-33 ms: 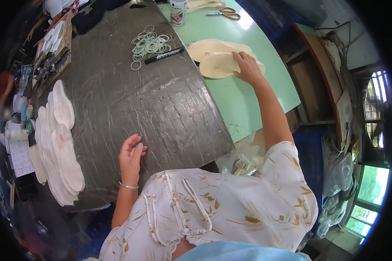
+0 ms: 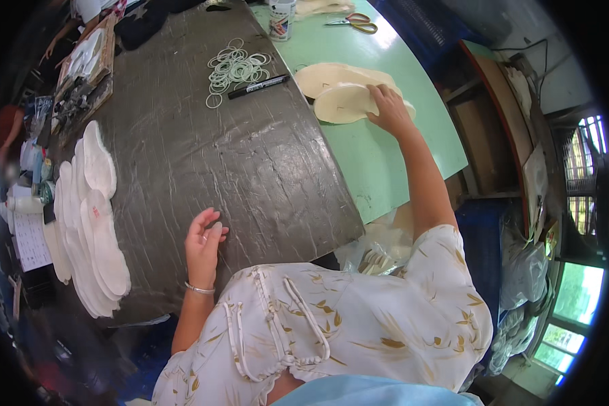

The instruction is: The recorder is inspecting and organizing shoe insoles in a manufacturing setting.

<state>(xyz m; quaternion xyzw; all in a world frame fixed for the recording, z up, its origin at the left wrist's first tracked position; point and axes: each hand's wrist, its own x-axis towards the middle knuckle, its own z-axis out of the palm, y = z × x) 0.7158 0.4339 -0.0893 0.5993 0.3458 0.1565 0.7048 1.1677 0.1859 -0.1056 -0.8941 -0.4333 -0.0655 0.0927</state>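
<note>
Reaching across to the far right part of the bench [image 2: 413, 169], your right hand [image 2: 389, 108] lies flat and spread on the cream insoles [image 2: 342, 98], pinning the stack rather than clamping it. Your left hand [image 2: 203, 243] rests loosely curled on the dark mat [image 2: 250, 162] near the front edge, holding nothing, with a row of white insoles [image 2: 95, 223] along the left edge.

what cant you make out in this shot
- Head view: the right hand covers part of the cream insole pieces; the count of pieces is unclear.
- The left hand rests on the dark sheet; its palm is hidden.
- The far-left clutter is blurred at the fisheye rim.
</note>
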